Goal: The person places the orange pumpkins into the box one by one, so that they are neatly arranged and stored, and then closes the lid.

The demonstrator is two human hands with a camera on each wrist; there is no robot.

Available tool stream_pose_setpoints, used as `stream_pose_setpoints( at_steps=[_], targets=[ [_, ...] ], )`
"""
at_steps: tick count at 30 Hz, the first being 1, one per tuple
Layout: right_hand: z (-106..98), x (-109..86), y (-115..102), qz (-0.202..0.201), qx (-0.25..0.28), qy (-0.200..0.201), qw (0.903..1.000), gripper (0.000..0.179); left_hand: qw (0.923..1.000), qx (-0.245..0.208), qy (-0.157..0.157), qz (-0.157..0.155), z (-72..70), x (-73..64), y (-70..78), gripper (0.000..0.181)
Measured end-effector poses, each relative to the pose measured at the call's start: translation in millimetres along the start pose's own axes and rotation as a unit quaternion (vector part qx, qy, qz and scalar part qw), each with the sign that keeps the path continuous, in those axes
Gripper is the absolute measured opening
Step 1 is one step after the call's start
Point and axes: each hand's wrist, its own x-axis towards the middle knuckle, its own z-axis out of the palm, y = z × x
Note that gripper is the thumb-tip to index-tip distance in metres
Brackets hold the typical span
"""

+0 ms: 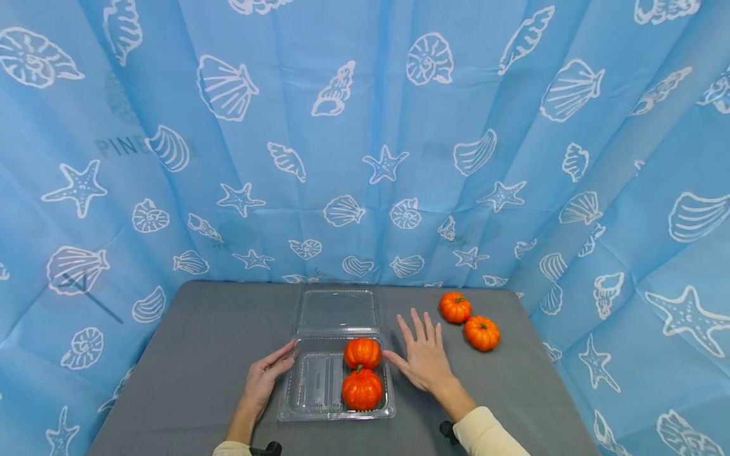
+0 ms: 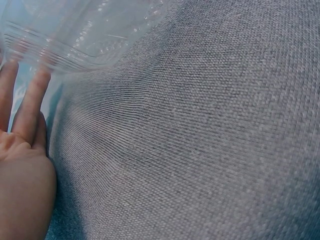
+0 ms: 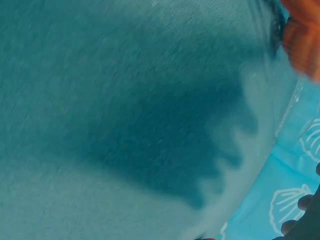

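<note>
Inside the open clear container (image 1: 312, 381), two orange pumpkins (image 1: 362, 390) at right

Container (image 1: 315, 380) on worktop (image 1: 199, 354), two pumpkins (image 1: 362, 390) in its right half, another pumpkin pair (image 1: 481, 334) farther right.
Lid (image 1: 339, 310) behind container, curtain (image 1: 285, 126) behind worktop; inside pumpkins one behind other; left hand (image 1: 264, 379) at container's left edge, right hand (image 1: 425, 358) between container and outer pair.

The person is wearing a pale cream left sleeve (image 1: 232, 449) and matching right sleeve (image 1: 487, 434). Small black devices (image 1: 448, 432) are showing beside both, and the left hand (image 1: 265, 378) and right hand (image 1: 426, 359) are showing bare.
</note>
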Motion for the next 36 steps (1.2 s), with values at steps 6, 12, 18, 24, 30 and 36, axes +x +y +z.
stream_pose_setpoints(
  at_steps=[6,12,18,24,30,36],
  targets=[
    [-4,-0.8,11,0.028,-0.014,-0.005,0.9995,0.092,0.9999,0.007,-0.013,0.005,-0.7,-1.2,1.7,0.043],
    [-7,3.6,25,0.044,-0.038,-0.014,0.9982,0.092,0.9999,-0.005,-0.016,-0.003,-2.4,-0.5,2.9,0.043],
    [-11,6.3,43,0.055,-0.051,0.008,0.9972,0.095,0.9999,-0.004,-0.015,-0.002,-2.4,-0.6,3.2,0.044],
    [-20,11.2,62,0.077,-0.052,0.013,0.9955,0.096,1.0000,-0.002,-0.007,0.002,-2.0,0.9,1.8,0.044],
    [-37,14.5,76,0.111,-0.043,0.000,0.9929,0.096,0.9999,-0.002,-0.003,-0.009,-1.7,1.1,1.6,0.042],
    [-50,12.4,87,0.142,-0.018,-0.026,0.9893,0.096,0.9999,-0.003,-0.011,-0.008,-1.2,-0.3,3.5,0.042]
  ],
)
